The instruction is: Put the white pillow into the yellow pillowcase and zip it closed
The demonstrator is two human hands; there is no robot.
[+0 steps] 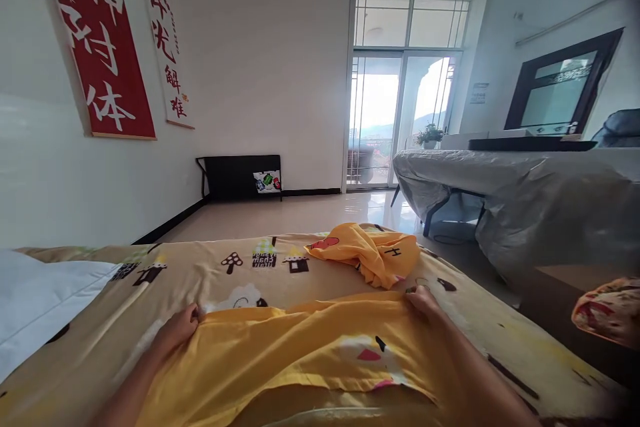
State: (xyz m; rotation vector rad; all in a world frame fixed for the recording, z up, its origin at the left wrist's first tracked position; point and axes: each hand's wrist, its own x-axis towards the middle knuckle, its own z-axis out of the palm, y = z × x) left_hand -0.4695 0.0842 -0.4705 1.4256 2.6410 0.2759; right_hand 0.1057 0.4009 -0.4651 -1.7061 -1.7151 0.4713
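A yellow cloth point(300, 353) with a cartoon print lies spread over the bed in front of me. My left hand point(180, 327) pinches its far left corner, fingers closed on the fabric. My right hand point(423, 300) grips the far right corner the same way. Beyond the cloth's far edge a second yellow garment point(373, 253) lies crumpled in a heap, apart from both hands.
The bed carries a tan sheet point(200, 273) printed with houses and mushrooms. A white pillow point(35, 300) lies at the left. A table under a grey cover point(525, 193) stands to the right. A black rack point(240, 177) leans on the far wall beside glass doors point(400, 120).
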